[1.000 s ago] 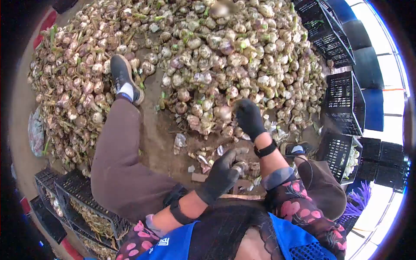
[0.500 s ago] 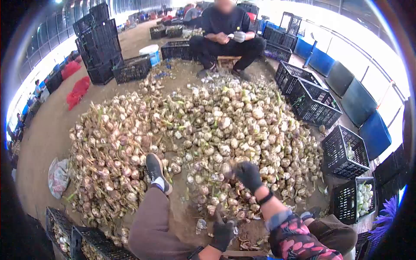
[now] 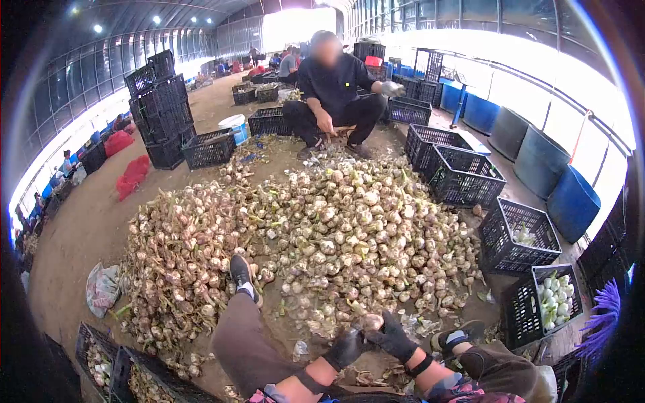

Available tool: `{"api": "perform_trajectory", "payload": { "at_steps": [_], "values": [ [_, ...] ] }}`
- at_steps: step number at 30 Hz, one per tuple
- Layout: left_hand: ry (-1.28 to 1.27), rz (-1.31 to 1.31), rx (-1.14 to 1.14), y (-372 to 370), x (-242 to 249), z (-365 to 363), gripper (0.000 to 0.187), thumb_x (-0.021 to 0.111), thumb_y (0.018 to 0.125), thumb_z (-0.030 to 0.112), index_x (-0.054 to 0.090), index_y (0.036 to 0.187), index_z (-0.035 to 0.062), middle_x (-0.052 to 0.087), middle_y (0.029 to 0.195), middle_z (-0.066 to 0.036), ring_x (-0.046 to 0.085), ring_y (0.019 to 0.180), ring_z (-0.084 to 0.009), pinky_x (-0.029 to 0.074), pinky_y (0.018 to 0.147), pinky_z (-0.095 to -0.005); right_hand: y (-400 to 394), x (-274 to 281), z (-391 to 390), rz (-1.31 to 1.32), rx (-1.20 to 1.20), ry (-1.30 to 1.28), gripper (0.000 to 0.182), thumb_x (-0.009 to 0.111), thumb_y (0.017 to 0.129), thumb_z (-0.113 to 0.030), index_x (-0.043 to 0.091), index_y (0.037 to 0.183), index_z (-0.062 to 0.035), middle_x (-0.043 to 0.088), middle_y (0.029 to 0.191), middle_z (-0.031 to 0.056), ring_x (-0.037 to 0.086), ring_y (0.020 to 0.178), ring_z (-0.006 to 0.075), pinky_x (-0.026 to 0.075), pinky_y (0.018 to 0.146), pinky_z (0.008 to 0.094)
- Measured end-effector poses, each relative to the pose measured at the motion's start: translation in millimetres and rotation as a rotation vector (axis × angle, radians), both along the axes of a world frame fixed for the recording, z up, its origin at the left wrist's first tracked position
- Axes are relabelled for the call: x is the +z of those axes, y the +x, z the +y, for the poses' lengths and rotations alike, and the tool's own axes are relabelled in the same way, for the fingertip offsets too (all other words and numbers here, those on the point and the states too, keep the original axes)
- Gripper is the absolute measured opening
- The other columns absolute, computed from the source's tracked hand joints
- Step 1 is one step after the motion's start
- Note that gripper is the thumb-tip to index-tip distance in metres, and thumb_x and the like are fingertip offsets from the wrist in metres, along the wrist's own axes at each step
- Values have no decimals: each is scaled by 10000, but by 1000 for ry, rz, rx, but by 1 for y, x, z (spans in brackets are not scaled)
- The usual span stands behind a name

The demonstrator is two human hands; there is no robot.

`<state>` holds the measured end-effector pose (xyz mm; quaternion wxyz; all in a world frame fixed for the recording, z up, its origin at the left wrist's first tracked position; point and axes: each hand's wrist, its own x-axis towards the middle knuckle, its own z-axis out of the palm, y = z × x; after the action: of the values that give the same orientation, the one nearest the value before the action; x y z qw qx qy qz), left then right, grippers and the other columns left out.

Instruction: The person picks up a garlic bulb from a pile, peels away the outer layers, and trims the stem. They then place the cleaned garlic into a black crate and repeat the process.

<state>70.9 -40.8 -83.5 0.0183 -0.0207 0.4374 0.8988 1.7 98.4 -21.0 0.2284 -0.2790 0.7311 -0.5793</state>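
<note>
Both hands wear dark gloves and are close together at the near edge of a large pile of garlic bulbs (image 3: pixel 349 228). My right hand (image 3: pixel 392 338) is closed around a garlic bulb (image 3: pixel 371 322). Beside it on the left, my left hand (image 3: pixel 348 348) has its fingers bent toward the same bulb; what it holds, if anything, is hidden. A second heap of garlic (image 3: pixel 178 262) lies to the left, past my outstretched foot (image 3: pixel 240 271).
A co-worker (image 3: pixel 336 87) sits facing me behind the pile. Black crates stand along the right, one with pale peeled bulbs (image 3: pixel 556 301). More crates (image 3: pixel 101 366) are at the lower left. Stacked crates (image 3: pixel 160 111), a white bucket (image 3: pixel 234 124) and blue barrels (image 3: pixel 573 201) stand farther back.
My right hand has come back from the pile to meet my left hand, with a bulb in it. The view has tilted up. The co-worker's hands have moved apart.
</note>
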Motion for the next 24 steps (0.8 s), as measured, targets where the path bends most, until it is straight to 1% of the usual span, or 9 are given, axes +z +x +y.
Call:
{"api": "perform_trajectory", "payload": {
  "at_steps": [1,4,5,8,12,17,18,20,24],
  "values": [
    [-3,4,-1,-2,-3,2,335,436,946,219,498,1229,49,573,1163,-107,577,1049,-250,472,900,-373,-11,-45,8,-205,-17,-105,668,729,786,-131,344,1309,27,512,1172,89,513,1050,170,461,866,326],
    [-899,-214,44,-18,-34,-5,419,407,953,341,526,1178,8,639,965,-152,631,843,-219,502,711,-358,-14,-32,22,-87,-7,90,712,754,765,-254,372,1293,35,523,1192,136,527,1083,240,435,917,360],
    [-923,151,348,-15,-40,1,449,443,927,411,567,1086,10,612,792,-154,603,696,-192,477,619,-340,4,33,21,212,-22,299,710,754,739,-342,429,1251,26,514,1218,206,510,1136,335,403,963,405],
    [-550,-228,193,-12,-43,5,442,471,908,444,590,1007,30,579,705,-85,551,637,-170,436,575,-329,-3,6,29,720,63,311,656,740,731,-338,469,1218,8,484,1237,258,467,1165,400,392,974,435],
    [-233,-206,105,-23,-40,8,390,482,914,423,617,923,57,538,681,-10,486,599,-115,396,541,-298,1,14,30,680,76,244,641,749,704,-263,470,1227,-20,489,1235,245,450,1167,418,385,983,449],
    [164,-161,7,-16,-21,19,364,446,926,320,618,1037,19,640,899,-127,577,801,-203,467,715,-348,-5,16,42,596,44,284,711,802,663,-267,459,1239,-31,502,1229,228,475,1156,393,397,965,440],
    [-438,58,106,-32,-68,20,406,450,912,270,535,1204,1,644,977,-154,596,909,-261,462,806,-389,-2,19,41,632,31,268,679,792,673,-238,467,1232,-29,506,1215,227,481,1146,391,399,961,437],
    [-829,-331,157,-22,15,25,494,471,878,158,391,1345,19,592,1140,-172,568,1032,-267,431,898,-373,3,15,42,670,1,306,648,769,703,-248,472,1226,-9,507,1211,247,479,1138,415,401,963,448],
    [-289,-128,218,-15,34,21,604,486,810,15,304,1386,16,434,1333,-145,455,1178,-235,378,976,-331,21,24,31,748,-62,376,640,754,713,-198,452,1244,-4,504,1211,226,502,1120,369,413,954,436]
  ]
}}
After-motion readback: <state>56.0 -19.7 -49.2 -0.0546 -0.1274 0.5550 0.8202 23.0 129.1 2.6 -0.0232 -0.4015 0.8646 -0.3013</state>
